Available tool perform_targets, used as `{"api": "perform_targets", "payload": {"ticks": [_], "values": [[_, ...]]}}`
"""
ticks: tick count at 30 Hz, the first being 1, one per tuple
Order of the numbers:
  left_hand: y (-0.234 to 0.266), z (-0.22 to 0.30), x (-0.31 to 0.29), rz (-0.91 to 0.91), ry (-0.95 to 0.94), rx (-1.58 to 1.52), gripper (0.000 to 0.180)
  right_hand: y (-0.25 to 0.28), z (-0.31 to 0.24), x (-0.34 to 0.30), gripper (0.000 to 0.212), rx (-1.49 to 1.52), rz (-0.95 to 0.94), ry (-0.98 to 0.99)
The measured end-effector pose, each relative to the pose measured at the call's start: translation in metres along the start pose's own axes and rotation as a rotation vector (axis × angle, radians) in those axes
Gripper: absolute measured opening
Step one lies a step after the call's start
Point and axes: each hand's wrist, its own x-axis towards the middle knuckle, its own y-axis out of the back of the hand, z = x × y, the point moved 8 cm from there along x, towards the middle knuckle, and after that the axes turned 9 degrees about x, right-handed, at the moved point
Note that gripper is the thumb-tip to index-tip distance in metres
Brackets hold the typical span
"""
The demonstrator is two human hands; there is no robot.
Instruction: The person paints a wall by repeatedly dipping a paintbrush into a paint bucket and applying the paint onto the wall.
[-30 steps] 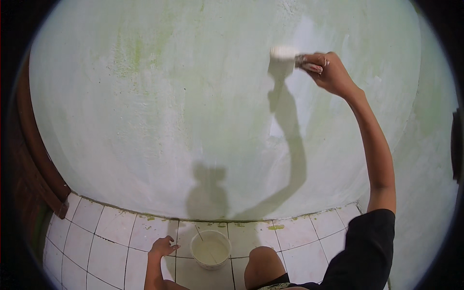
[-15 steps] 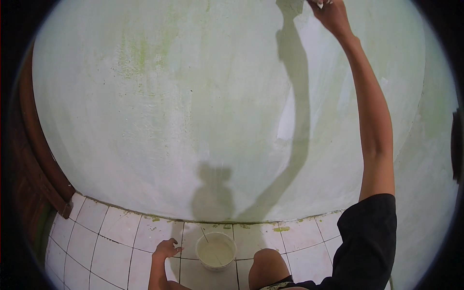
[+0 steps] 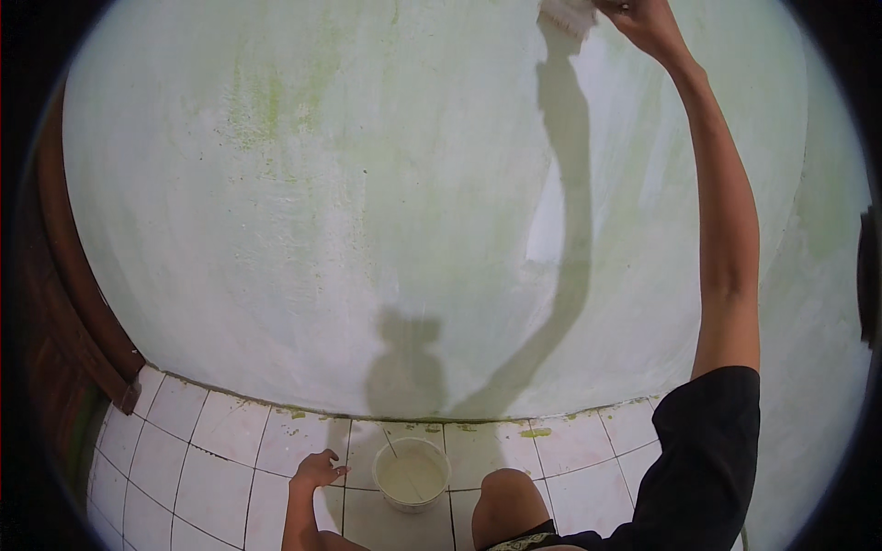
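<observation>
High at the top edge, my right hand (image 3: 646,26) grips a wide paintbrush (image 3: 571,15) with pale bristles. Its bristles are against or very close to the green-white wall (image 3: 441,202); the handle is mostly hidden by my fingers and the frame's edge. Whiter wet-looking streaks show on the wall below the brush. Down low, my left hand (image 3: 318,469) hangs over the tiles with loosely curled fingers apart, holding nothing. Just right of it stands a white bucket (image 3: 412,507) containing pale liquid paint, with a thin stick or wire slanting at its far rim.
White floor tiles (image 3: 213,477) meet the wall's base, with green paint flecks (image 3: 536,432) along the join. A brown wooden door frame (image 3: 87,303) stands at the left. My bent knee (image 3: 508,505) is right of the bucket. A dark object (image 3: 867,275) sits at the far right edge.
My right hand has moved slightly right and down, bringing the brush bristles into view. Its shadow on the wall has shifted too. The left hand and bucket stay nearly where they were.
</observation>
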Motion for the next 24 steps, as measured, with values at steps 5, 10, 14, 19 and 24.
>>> {"api": "perform_targets", "payload": {"ticks": [5,10,14,19,24], "values": [[0.002,-0.002,-0.003,0.023,0.000,0.022,0.060,-0.010,-0.006,-0.022,0.006,-0.265,0.289,0.205],[0.000,-0.003,-0.001,0.022,0.000,0.028,0.059,-0.048,-0.008,-0.105,0.020,-0.210,-0.063,0.039],[-0.006,-0.001,-0.001,0.002,-0.039,0.042,0.063,-0.053,-0.023,-0.107,0.007,0.023,-0.439,-0.067],[0.003,0.014,-0.006,0.033,-0.037,0.039,0.063,0.005,0.014,-0.030,0.010,-0.053,-0.211,-0.030],[0.006,0.012,-0.014,0.032,-0.028,0.036,0.061,0.010,0.017,-0.022,0.011,-0.290,0.128,0.059]]}}
